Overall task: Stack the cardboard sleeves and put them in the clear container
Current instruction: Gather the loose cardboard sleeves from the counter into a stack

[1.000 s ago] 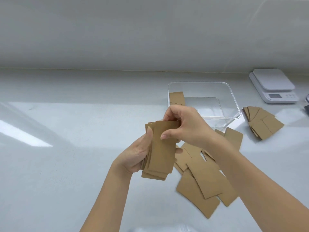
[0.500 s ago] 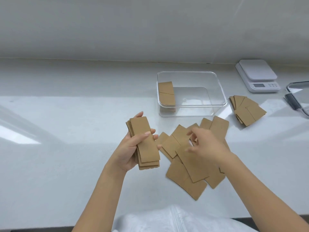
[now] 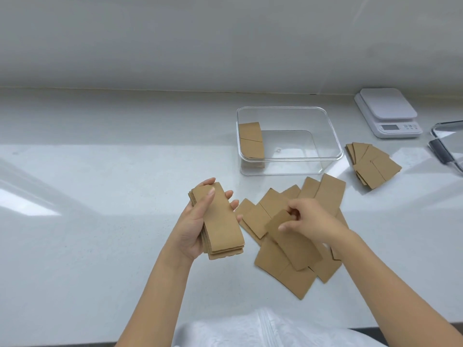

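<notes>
A stack of sleeves (image 3: 220, 221) was gripped in the left hand (image 3: 193, 226); one loose sleeve (image 3: 293, 242) was pinched by the right hand (image 3: 309, 219).

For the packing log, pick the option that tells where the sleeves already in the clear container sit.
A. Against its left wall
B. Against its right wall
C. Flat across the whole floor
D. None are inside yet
A: the sleeves stand against the left wall of the container, and the rest of its floor is bare.
</notes>
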`<state>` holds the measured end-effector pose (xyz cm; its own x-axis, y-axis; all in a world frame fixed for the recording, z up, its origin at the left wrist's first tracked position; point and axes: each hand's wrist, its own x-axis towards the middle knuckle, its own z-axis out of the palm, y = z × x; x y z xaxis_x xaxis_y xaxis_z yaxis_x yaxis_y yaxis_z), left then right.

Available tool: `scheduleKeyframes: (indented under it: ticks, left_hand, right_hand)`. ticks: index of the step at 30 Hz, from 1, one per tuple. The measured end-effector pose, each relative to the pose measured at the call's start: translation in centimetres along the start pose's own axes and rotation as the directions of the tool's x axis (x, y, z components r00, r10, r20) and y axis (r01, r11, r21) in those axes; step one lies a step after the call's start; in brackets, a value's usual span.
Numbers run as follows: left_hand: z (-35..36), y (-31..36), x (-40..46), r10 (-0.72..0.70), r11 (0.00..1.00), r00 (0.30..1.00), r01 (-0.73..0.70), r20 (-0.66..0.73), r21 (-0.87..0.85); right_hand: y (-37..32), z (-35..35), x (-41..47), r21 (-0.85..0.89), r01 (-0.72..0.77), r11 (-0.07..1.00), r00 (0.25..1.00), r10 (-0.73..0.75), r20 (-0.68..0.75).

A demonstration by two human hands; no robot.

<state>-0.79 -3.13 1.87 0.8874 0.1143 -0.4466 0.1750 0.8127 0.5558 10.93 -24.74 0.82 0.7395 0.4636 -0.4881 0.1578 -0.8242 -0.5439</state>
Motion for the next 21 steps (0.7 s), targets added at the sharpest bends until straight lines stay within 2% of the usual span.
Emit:
scheduleKeyframes:
  ticks: [3,6,8,10,13,15,18,21]
  left_hand:
    - [-0.3,0.1,0.3,0.036,0.998,0.999,-0.037,-0.023,-0.045]
    - [-0.6,0.2,0.4,0.068,0.992,0.997,-0.071,-0.032,-0.104]
    - [-0.6,0.2,0.4,0.082,0.99,0.996,-0.085,-0.039,-0.112]
    - [-0.6,0.2,0.2,0.088,0.99,0.995,-0.092,-0.04,-0.11]
    - [-0.5,0.4,0.0,0.095,0.99,0.995,-0.099,-0.04,-0.099]
    - [-0.6,0.4,-0.1,0.099,0.991,0.994,-0.103,-0.048,-0.089]
    - [-0.7,0.2,-0.1,0.099,0.992,0.994,-0.103,-0.056,-0.072]
    - [-0.7,0.1,-0.1,0.094,0.993,0.994,-0.098,-0.06,-0.064]
  right_hand:
    - [-0.5,-2.1,0.3,0.218,0.001,0.976,0.999,0.007,-0.039]
    - [-1.0,-2.4,1.5,0.555,-0.01,0.832,0.983,0.109,-0.146]
    - [-0.7,-1.2,2.3,0.657,-0.056,0.752,0.964,0.213,-0.162]
    - [-0.2,0.5,3.0,0.607,-0.119,0.786,0.942,0.282,-0.181]
    - [0.0,2.3,3.4,0.273,-0.186,0.944,0.914,0.269,-0.305]
    - [-0.2,2.9,3.3,0.108,-0.171,0.979,0.898,0.2,-0.392]
    - [-0.7,3.0,3.3,0.016,-0.159,0.987,0.885,0.15,-0.441]
    - [-1.1,2.9,3.5,-0.005,-0.157,0.988,0.891,0.139,-0.432]
